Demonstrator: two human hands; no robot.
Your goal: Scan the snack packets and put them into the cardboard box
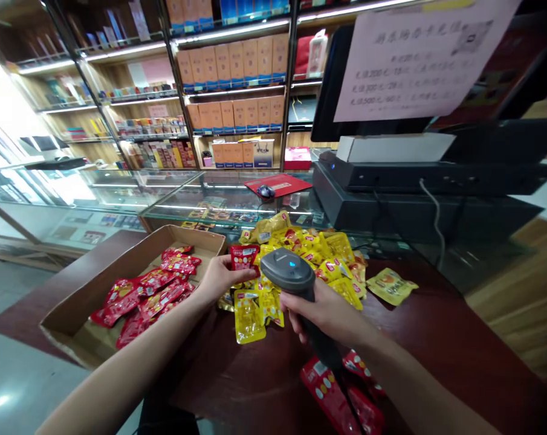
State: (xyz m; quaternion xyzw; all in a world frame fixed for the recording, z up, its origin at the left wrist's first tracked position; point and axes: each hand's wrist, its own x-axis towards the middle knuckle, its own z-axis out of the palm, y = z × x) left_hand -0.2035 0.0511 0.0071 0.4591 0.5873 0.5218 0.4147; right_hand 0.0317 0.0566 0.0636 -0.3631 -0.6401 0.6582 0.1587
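My left hand [222, 277] pinches a small red packet [245, 258] at the left edge of a heap of yellow packets [300, 241]. In my right hand [321, 311] is a dark grey barcode scanner [288, 270], its fingers wrapped round the handle and its head toward the red packet. A blue light glows on top of the scanner. Several red packets [158, 290] lie in an open cardboard box [64, 305] on the left. More red packets [336, 396] lie below my right hand, near the scanner's cable.
A yellow-green packet [391, 286] lies apart on the dark red table [418, 338]. Behind are a glass counter [182, 196], a red mat [282, 184] with a mouse [266, 191], and a monitor [334, 84] with a paper sign. Shelves of boxes line the wall.
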